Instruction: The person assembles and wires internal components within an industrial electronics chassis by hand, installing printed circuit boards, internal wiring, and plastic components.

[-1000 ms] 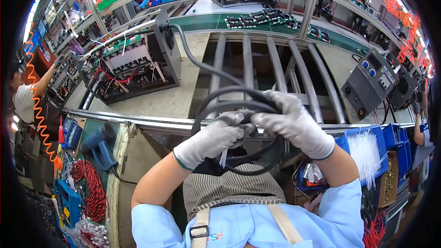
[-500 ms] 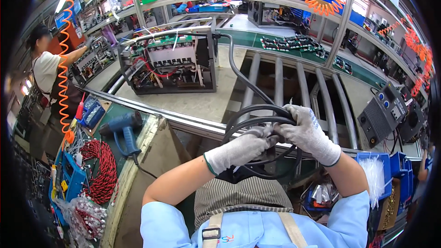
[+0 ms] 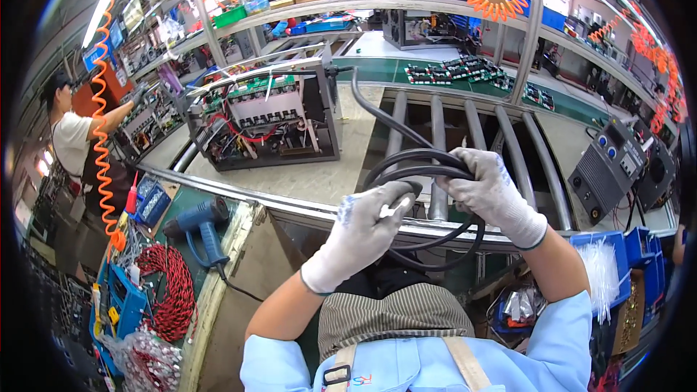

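Observation:
A thick black cable (image 3: pixel 392 125) leaves the upper right of an open-sided metal unit (image 3: pixel 328 123) and runs down into loops between my hands. My right hand (image 3: pixel 494 192), in a white knit glove, is closed around the upper right of the coil. My left hand (image 3: pixel 367 229), gloved the same, is closed at the coil's left side. A small white piece shows at its fingertips; I cannot tell what it is. Lower loops hang below both hands, in front of my striped apron (image 3: pixel 396 311). Inside the unit are green circuit boards and red wires.
Metal rollers (image 3: pixel 438 131) lie beyond the coil. On the left bench are a blue heat gun (image 3: pixel 203 229) and red-black wire (image 3: pixel 165 290). A grey panelled unit (image 3: pixel 606 167) stands right, above blue bins (image 3: pixel 617 258). At far left, a person (image 3: pixel 72 127) works on another unit.
My left hand has drawn slightly left, away from my right hand, and turned with its fingers upward. My right hand keeps its hold on the coil. The whole view has shifted slightly.

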The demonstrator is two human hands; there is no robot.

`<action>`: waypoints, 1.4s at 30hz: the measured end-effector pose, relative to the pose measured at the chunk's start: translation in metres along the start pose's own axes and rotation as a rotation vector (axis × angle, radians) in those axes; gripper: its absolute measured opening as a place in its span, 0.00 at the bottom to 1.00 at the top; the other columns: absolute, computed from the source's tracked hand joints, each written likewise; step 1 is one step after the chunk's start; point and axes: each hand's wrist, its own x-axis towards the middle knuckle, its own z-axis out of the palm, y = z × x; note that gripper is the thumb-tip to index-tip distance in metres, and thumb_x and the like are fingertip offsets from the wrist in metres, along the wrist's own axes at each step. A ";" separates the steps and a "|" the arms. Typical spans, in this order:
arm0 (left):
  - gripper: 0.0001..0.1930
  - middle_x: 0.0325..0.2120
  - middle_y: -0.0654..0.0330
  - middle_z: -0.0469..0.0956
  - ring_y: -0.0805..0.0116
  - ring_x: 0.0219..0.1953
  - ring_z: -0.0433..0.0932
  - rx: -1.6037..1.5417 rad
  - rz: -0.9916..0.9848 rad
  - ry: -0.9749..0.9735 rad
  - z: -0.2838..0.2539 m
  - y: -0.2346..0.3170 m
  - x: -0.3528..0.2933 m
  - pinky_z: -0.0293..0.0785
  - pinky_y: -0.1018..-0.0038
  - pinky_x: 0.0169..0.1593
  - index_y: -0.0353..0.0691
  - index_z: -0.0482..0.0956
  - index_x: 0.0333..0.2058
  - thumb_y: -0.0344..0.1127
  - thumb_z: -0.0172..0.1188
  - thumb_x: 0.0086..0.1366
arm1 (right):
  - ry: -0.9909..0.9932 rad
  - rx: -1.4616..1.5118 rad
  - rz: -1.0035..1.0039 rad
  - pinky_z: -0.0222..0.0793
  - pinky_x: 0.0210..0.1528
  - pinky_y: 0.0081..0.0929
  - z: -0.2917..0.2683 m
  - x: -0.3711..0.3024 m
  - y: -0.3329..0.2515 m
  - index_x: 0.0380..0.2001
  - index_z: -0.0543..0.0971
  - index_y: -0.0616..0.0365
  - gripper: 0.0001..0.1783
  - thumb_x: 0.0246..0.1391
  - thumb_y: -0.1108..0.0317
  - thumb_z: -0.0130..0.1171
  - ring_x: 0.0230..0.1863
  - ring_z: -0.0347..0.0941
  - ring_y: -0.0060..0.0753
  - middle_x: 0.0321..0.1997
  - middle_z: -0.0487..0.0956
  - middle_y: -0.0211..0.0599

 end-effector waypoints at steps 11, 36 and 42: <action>0.08 0.32 0.62 0.80 0.78 0.32 0.77 -0.707 -0.572 -0.082 0.018 -0.049 -0.011 0.73 0.82 0.35 0.34 0.79 0.42 0.32 0.58 0.69 | -0.065 0.087 -0.056 0.71 0.34 0.32 0.020 0.004 0.007 0.37 0.80 0.64 0.16 0.50 0.63 0.67 0.28 0.76 0.29 0.26 0.78 0.42; 0.04 0.19 0.59 0.75 0.74 0.22 0.72 -0.219 -0.195 -0.019 0.089 -0.049 -0.016 0.66 0.72 0.27 0.34 0.77 0.31 0.28 0.58 0.64 | 0.175 0.655 0.050 0.69 0.38 0.12 0.058 -0.053 0.098 0.59 0.69 0.61 0.27 0.64 0.55 0.56 0.37 0.72 0.13 0.41 0.77 0.25; 0.09 0.20 0.53 0.79 0.65 0.24 0.77 -0.028 -0.281 -0.203 0.097 -0.047 0.003 0.70 0.69 0.30 0.32 0.79 0.30 0.34 0.63 0.62 | 0.076 0.511 0.072 0.66 0.29 0.11 0.015 -0.054 0.090 0.54 0.74 0.64 0.20 0.64 0.61 0.55 0.27 0.67 0.10 0.32 0.76 0.25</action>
